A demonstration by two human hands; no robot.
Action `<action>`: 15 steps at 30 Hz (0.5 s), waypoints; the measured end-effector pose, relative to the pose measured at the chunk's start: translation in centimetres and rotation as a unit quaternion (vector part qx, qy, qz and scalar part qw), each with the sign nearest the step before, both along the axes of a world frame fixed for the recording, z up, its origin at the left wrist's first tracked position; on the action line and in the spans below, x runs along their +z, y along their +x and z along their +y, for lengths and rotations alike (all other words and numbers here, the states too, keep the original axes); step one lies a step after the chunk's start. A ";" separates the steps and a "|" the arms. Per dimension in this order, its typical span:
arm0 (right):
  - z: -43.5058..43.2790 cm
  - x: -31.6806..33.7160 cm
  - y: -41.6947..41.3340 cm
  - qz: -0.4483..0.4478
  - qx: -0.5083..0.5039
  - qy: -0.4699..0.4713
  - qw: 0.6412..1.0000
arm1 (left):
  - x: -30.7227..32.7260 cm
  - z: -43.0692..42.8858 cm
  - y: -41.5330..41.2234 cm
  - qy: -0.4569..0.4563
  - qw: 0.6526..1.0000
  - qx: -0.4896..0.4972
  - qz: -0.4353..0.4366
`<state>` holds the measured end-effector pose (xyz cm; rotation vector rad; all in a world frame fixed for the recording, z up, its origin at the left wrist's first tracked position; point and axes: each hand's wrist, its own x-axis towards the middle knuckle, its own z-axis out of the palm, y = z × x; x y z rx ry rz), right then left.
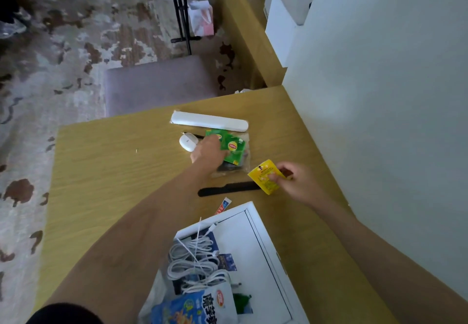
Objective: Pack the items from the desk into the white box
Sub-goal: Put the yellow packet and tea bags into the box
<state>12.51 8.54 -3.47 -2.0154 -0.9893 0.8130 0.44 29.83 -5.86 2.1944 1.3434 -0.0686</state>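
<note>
My left hand [208,151] reaches across the wooden desk [106,171] and grips green tea sachets [231,146] lying on a clear packet. My right hand [295,180] pinches a yellow sachet [266,179] together with a small brown packet [287,172] above the desk. The white box [268,242] stands open at the near edge and holds coiled white cables [195,260], a blue and white snack bag [192,306] and other small items.
On the desk lie a long white case [210,121], a white mouse [188,141], a black comb-like strip [228,188] and a small red and white tube [223,205]. A wall runs along the right. A grey stool [157,85] stands beyond the desk.
</note>
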 end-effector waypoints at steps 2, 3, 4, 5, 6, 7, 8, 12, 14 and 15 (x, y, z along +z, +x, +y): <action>0.1 0.6 0.1 0.014 -0.006 0.007 1.000 | 0.8 -0.3 -0.8 -0.056 0.995 0.005 -0.081; 0.3 1.1 0.1 0.022 -0.008 0.023 0.999 | 1.4 -0.6 -1.3 -0.077 0.989 0.007 -0.129; 0.5 1.7 0.0 0.033 -0.012 0.046 0.998 | 2.1 -1.2 -1.9 -0.089 0.981 0.008 -0.170; 0.8 2.5 -0.2 0.050 -0.022 0.070 0.996 | 2.9 -1.9 -2.6 -0.092 0.975 0.006 -0.203; 1.1 3.4 -0.5 0.072 -0.037 0.094 0.992 | 3.8 -2.8 -3.3 -0.099 0.968 0.004 -0.230; 1.2 4.3 -0.8 0.100 -0.055 0.116 0.987 | 4.6 -3.8 -4.1 -0.117 0.957 0.011 -0.264; 1.1 5.1 -1.2 0.127 -0.069 0.133 0.981 | 5.5 -4.9 -4.9 -0.149 0.940 0.028 -0.305; 0.0 8.0 -3.3 0.190 -0.073 0.186 0.961 | 9.0 -9.7 -7.9 -0.227 0.877 0.101 -0.412; -0.8 8.9 -4.4 0.184 -0.065 0.201 0.960 | 10.5 -12.1 -9.2 -0.249 0.860 0.108 -0.431; -1.2 9.3 -5.0 0.177 -0.060 0.198 0.962 | 11.3 -13.2 -9.8 -0.254 0.856 0.111 -0.437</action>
